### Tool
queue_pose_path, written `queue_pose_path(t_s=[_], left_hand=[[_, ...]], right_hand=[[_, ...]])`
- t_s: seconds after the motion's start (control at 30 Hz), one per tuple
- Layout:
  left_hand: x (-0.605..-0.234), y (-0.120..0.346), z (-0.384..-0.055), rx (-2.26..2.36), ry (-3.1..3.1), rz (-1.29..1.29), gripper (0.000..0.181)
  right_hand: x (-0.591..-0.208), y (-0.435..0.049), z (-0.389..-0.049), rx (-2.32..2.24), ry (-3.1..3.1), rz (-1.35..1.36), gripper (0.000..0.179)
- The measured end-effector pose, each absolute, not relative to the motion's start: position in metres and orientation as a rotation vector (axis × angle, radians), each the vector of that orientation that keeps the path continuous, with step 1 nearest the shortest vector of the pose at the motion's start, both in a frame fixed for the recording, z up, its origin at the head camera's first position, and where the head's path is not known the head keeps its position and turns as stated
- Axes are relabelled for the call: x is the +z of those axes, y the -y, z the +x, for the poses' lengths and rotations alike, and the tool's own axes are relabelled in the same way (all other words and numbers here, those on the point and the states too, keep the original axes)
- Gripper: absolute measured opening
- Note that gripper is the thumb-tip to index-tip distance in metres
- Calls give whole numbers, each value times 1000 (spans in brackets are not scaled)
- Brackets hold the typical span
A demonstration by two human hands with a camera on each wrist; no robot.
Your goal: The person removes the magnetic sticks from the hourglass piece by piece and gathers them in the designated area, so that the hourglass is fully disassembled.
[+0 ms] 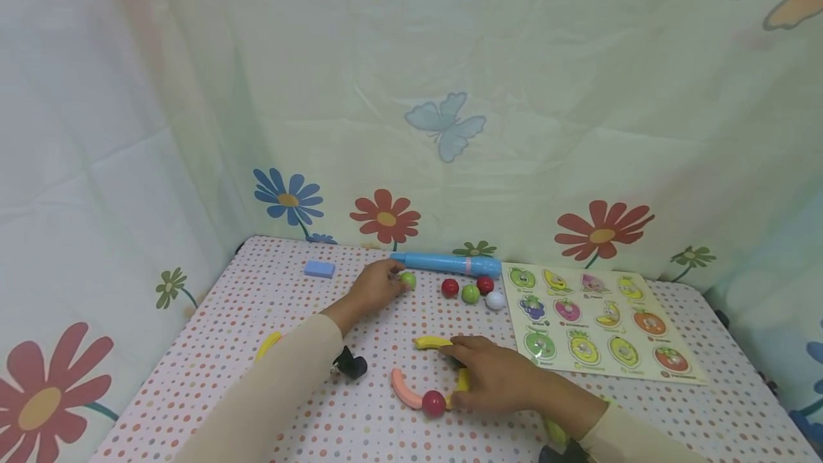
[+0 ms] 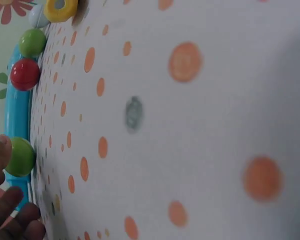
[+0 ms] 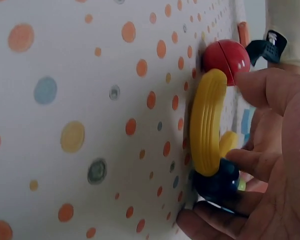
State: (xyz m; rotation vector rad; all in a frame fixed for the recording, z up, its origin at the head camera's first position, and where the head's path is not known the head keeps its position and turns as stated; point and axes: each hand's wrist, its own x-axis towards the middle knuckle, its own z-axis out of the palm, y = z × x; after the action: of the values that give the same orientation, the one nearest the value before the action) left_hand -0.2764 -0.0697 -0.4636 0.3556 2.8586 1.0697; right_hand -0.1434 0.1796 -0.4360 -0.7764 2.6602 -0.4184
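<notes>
My left hand [image 1: 375, 286] reaches to a green ball [image 1: 408, 279] at the back of the table. In the left wrist view the thumb [image 2: 1, 151] overlaps this ball, and the other fingers are spread below it. My right hand [image 1: 498, 377] holds a partly built ring, its fingers around a dark blue ball [image 3: 215, 181]. Its thumb lies near a red ball [image 1: 434, 404]. A yellow curved stick [image 3: 208, 122] runs between those two balls. Another yellow stick [image 1: 432, 342] extends from under the fingers, and a salmon stick [image 1: 405, 389] joins the red ball.
Behind the hands lie a blue tube [image 1: 446, 264], loose red balls [image 1: 450, 288], a second green ball [image 1: 471, 294] and a white ball [image 1: 495, 300]. A fruit picture board [image 1: 656, 370] is at right, a blue block [image 1: 319, 269] at left. A yellow piece [image 1: 268, 343] shows beside the left sleeve.
</notes>
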Motion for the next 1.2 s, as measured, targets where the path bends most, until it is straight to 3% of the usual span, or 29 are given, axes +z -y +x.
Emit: queue_pose_path(t_s=[0.37,0.8,1.2], left_hand=[[-450,85,-244,930,-2947,416,37],[-445,89,-184,747,-2788,706,22],[-450,88,-158,637,-2724,886,25]], right_hand=[[-434,-188,-145,-474,-2643,-814,62],[-437,-185,-144,-439,-2722,-589,55],[-441,-183,-141,-414,-2770,-571,52]])
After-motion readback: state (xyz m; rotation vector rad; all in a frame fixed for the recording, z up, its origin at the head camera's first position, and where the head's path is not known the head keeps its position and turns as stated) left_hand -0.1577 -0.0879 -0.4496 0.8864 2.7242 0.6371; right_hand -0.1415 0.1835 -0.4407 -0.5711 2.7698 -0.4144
